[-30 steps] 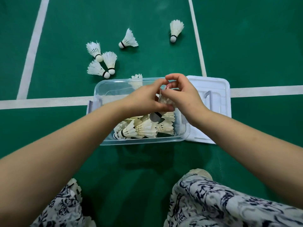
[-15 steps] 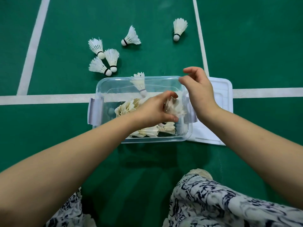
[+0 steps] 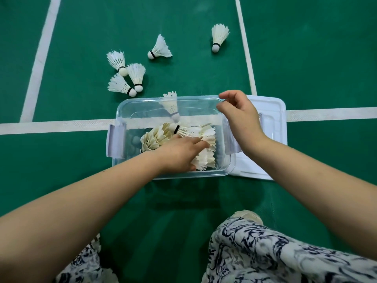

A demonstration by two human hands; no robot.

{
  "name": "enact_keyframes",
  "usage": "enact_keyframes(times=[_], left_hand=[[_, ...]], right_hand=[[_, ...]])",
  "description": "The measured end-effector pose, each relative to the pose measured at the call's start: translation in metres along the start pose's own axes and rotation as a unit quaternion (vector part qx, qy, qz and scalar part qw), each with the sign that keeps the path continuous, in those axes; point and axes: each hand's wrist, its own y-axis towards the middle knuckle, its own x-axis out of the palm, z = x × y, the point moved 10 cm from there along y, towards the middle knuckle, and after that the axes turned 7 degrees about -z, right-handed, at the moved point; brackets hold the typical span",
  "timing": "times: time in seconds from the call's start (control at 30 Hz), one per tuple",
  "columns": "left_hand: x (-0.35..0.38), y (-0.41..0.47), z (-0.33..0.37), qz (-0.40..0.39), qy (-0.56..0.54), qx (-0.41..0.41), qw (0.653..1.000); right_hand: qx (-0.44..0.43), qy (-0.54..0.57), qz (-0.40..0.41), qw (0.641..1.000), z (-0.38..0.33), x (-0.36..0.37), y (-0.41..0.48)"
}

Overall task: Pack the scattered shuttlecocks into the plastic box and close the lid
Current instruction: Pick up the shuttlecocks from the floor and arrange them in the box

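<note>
A clear plastic box (image 3: 122, 107) stands open on the green court floor. Several shuttlecocks (image 3: 155, 137) lie piled inside it. My left hand (image 3: 179, 154) reaches into the box, its fingers stretched out and resting on the feathers of the pile. My right hand (image 3: 240, 117) hovers over the box's far right corner, loosely curled and holding nothing. The white lid (image 3: 273, 111) lies flat to the right, partly under the box. One shuttlecock (image 3: 170, 103) stands cork down at the far wall; inside or behind, I cannot tell. Loose shuttlecocks lie beyond: a cluster of three (image 3: 136, 76), one (image 3: 160, 49), another (image 3: 219, 36).
White court lines (image 3: 61, 125) run under the box and away across the green floor. My knees in patterned cloth (image 3: 265, 252) and a light shoe (image 3: 247, 215) fill the bottom of the view.
Both hands held a shuttlecock together over the box. My right hand let go and moved to the far right corner; my left hand went down into the box with it.
</note>
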Motion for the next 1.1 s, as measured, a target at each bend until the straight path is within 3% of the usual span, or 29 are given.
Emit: enact_keyframes(times=[0.4, 0.53, 0.7, 0.93, 1.1], left_hand=[[0.01, -0.004, -0.004, -0.067, -0.002, -0.003, 0.998], [-0.004, -0.015, -0.006, -0.04, -0.06, -0.011, 0.997], [-0.045, -0.043, -0.008, 0.045, -0.051, -0.029, 0.997], [-0.122, -0.104, -0.014, 0.145, -0.054, -0.047, 0.987], [-0.148, -0.147, -0.004, 0.096, 0.081, -0.044, 0.991]], right_hand=[[0.004, -0.025, -0.017, 1.0, -0.001, 0.008, -0.003], [-0.007, -0.041, -0.015, 0.999, -0.014, 0.007, -0.008], [-0.038, -0.063, -0.01, 0.997, -0.047, 0.009, -0.023], [-0.092, -0.237, -0.045, 0.966, -0.11, 0.027, -0.042], [-0.114, -0.333, -0.095, 0.931, -0.141, 0.057, -0.07]])
